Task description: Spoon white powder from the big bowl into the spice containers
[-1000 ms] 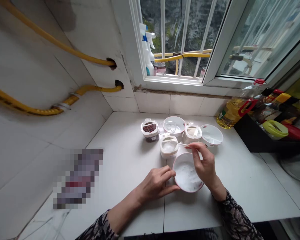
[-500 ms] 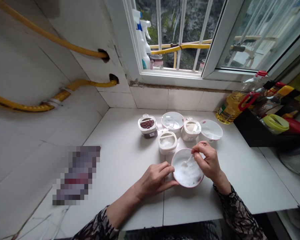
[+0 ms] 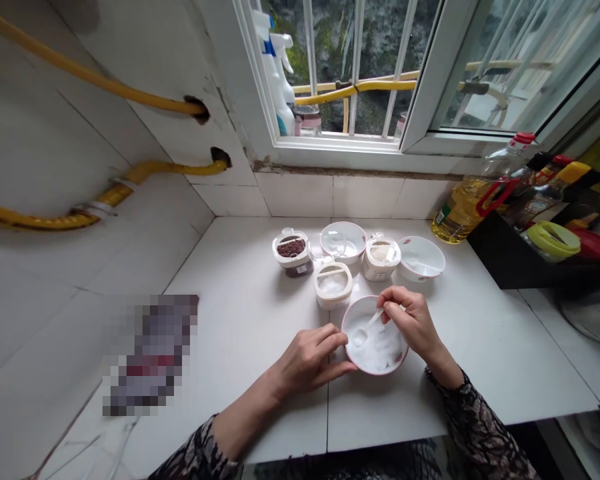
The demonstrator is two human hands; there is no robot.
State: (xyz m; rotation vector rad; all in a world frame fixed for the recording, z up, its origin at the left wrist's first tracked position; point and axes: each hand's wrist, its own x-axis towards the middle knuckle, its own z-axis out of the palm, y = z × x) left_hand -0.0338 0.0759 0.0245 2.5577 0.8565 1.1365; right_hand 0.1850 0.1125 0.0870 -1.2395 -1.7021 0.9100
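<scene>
My right hand [image 3: 409, 321] pinches the handle of a small white spoon [image 3: 362, 335], whose bowl rests in white grains, salt or sugar by the look, inside a pink-rimmed white bowl [image 3: 403, 359]. At that bowl's left side, my left hand [image 3: 314, 357] grips the rim between thumb and fingers. Just behind stands a clear seasoning jar [image 3: 333, 285] of white grains with its lid up. Further back are a jar of dark reddish pieces [image 3: 293, 252] and a jar of pale powder [image 3: 381, 257].
Two more white bowls, a left one [image 3: 353, 241] and a right one [image 3: 422, 259], stand behind the jars. An oil bottle [image 3: 455, 213] and a black box [image 3: 500, 257] of condiments fill the right back corner. A pixelated dark object [image 3: 155, 353] lies at the left by the wall.
My right hand has shifted slightly left, drawing the spoon's bowl left and toward me across the white grains. My left hand keeps its grip on the bowl.
</scene>
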